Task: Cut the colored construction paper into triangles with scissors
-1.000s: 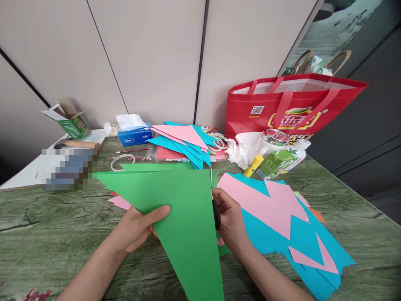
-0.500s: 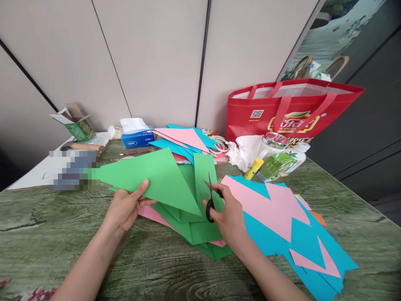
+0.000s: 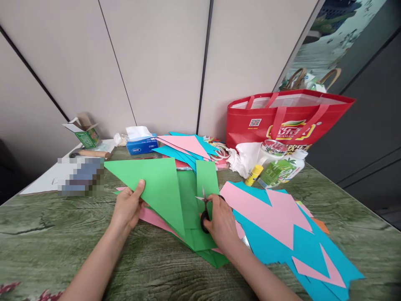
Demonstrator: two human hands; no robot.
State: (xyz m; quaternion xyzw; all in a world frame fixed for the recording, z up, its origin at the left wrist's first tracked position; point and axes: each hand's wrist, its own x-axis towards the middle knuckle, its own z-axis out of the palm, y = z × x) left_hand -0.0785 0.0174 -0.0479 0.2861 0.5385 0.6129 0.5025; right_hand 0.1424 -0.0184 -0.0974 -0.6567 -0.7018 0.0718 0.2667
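Note:
A green paper triangle (image 3: 156, 188) is pinched in my left hand (image 3: 127, 209), thumb on top and fingers beneath. My right hand (image 3: 221, 223) grips black-handled scissors (image 3: 205, 205), their blades parted and pointing away from me. The scissors are over a green paper strip (image 3: 206, 175), apart from the triangle. More green paper (image 3: 200, 238) lies under both hands, with pink paper (image 3: 156, 220) poking out at its lower left edge.
Cut pink and blue sheets (image 3: 266, 234) spread on the right. Behind stand a glue stick (image 3: 254, 175), crumpled tissue (image 3: 244, 159), a plastic jar (image 3: 272, 150) and a red bag (image 3: 250, 133). A tissue box (image 3: 141, 144), blue and pink triangles (image 3: 188, 146) and a small carton (image 3: 87, 136) line the back.
The green triangle has turned in my left hand, its left tip swinging up and its lower tip shifting left. My right hand and the scissors have moved slightly left and nearer to me.

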